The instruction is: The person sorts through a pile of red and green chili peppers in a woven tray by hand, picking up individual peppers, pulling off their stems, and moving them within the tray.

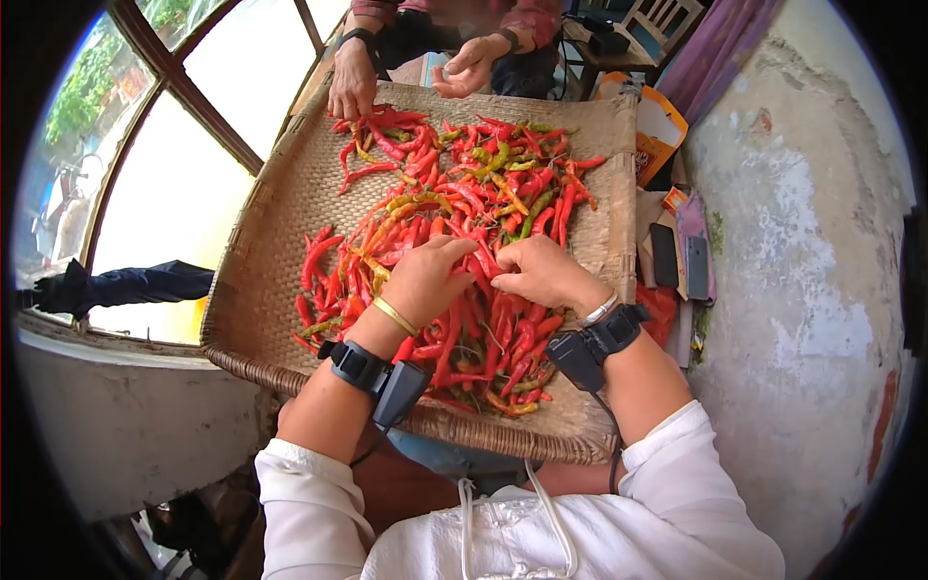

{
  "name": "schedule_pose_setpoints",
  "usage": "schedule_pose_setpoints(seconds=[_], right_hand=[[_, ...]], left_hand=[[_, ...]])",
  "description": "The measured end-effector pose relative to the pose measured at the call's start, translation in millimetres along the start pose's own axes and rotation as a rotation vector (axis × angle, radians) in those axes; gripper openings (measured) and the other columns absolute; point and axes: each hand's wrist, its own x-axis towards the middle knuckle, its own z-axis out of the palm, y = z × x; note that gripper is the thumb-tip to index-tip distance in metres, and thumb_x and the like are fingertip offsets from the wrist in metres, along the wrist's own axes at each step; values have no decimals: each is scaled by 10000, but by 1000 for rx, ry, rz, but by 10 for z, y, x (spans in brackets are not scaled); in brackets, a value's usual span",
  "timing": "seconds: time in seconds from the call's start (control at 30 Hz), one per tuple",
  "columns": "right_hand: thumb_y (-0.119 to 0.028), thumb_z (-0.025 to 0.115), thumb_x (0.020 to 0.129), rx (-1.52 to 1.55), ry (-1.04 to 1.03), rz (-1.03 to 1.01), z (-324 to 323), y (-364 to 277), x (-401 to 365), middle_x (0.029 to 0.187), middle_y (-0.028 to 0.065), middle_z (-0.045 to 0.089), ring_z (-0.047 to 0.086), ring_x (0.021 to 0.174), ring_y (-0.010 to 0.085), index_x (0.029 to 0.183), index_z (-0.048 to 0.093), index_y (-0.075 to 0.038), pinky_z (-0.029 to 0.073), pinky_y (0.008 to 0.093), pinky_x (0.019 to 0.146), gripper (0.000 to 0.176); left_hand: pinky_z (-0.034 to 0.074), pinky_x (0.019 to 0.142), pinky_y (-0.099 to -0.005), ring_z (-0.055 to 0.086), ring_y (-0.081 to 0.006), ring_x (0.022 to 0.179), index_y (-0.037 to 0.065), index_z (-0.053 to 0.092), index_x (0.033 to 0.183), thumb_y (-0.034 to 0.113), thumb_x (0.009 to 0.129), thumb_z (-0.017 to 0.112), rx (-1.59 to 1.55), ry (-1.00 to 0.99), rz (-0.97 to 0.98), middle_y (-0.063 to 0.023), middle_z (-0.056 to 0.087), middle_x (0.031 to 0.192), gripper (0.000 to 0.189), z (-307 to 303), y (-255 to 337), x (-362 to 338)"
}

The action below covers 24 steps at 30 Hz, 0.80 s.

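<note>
A woven basket tray (pixel 261 246) holds a heap of red chilies (pixel 454 338), with some yellow-green ones (pixel 498 159) among them. Over the middle of the heap, my left hand (pixel 422 277) has its fingers bent around a red chili. Close on its right, my right hand (pixel 541 271) pinches at the same spot, its fingertips near a red chili; what lies between them is too small to tell. Both wrists carry a bracelet and a black strapped device.
Across the tray, another person's hand (pixel 353 82) reaches to the chilies and their other hand (pixel 466 68) is held palm up. Windows and a dark folded umbrella (pixel 145 287) are at the left. Phones (pixel 697 267) and boxes lie by the right wall.
</note>
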Motion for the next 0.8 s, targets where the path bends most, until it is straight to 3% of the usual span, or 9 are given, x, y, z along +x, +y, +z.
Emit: schedule_pose_setpoints(seconds=[0.1, 0.13, 0.2, 0.27, 0.37, 0.47, 0.63, 0.77, 0.8], right_hand=[[-203, 625, 683, 80, 38, -17, -56, -22, -17, 547, 143, 490, 497, 504, 238, 627, 526, -19, 393, 344, 503, 217], [-201, 626, 686, 124, 34, 3, -71, -26, -19, 534, 127, 482, 492, 493, 203, 625, 521, -11, 392, 334, 498, 226], [-189, 622, 708, 221, 33, 14, -89, -14, -21, 527, 91, 485, 480, 496, 158, 631, 529, -6, 385, 315, 489, 219], [-176, 619, 729, 319, 34, 21, -101, -50, -21, 520, 56, 487, 468, 498, 114, 637, 536, 0, 379, 297, 479, 215], [-124, 583, 802, 599, 25, 86, -158, -149, -46, 579, -23, 507, 445, 527, 50, 683, 561, -8, 372, 236, 478, 168], [-125, 586, 800, 580, 79, 52, -141, -103, -28, 581, -28, 495, 444, 531, 37, 675, 558, -17, 372, 221, 479, 167], [-147, 587, 807, 596, 94, 44, -117, -89, -21, 576, -31, 484, 442, 534, 36, 679, 562, -19, 367, 223, 476, 183], [-192, 592, 805, 640, 83, 111, -124, -183, -37, 559, -3, 500, 466, 508, 87, 684, 566, -11, 387, 263, 489, 220], [-192, 592, 805, 640, 83, 112, -127, -154, -26, 559, -3, 500, 466, 508, 87, 684, 566, -11, 387, 263, 489, 220]], left_hand=[[469, 581, -282, 571, -142, 643, 16, 586, 982, 139, 787, 619, -250, -172, -166, -72, 616, 785, 233, -9, 6, -9], [469, 581, -282, 571, -142, 643, 16, 586, 982, 139, 787, 619, -251, -171, -168, -72, 616, 785, 233, -15, 25, -13], [444, 514, -213, 510, -53, 573, 28, 582, 998, 198, 826, 606, -558, -374, -444, -14, 592, 712, 244, -33, 115, -17], [433, 487, -200, 511, -48, 549, 21, 586, 940, 221, 827, 611, -603, -465, -439, 1, 575, 679, 231, -17, 196, -21], [447, 481, -242, 536, -77, 542, 11, 592, 876, 182, 812, 616, -590, -455, -430, -20, 579, 667, 184, 79, 210, -50], [430, 485, -200, 505, -46, 538, 22, 580, 881, 210, 829, 607, -663, -449, -488, 8, 563, 652, 197, 89, 243, -52], [411, 473, -187, 496, -31, 535, 35, 587, 855, 190, 846, 579, -661, -249, -453, 31, 559, 644, 155, 116, 240, -57], [409, 456, -216, 500, -59, 506, 24, 584, 792, 186, 826, 600, -745, -204, -492, 18, 545, 610, 167, 138, 219, -52], [402, 450, -209, 493, -52, 501, 32, 582, 778, 187, 833, 589, -757, -288, -537, 24, 544, 609, 165, 71, 247, -26]])
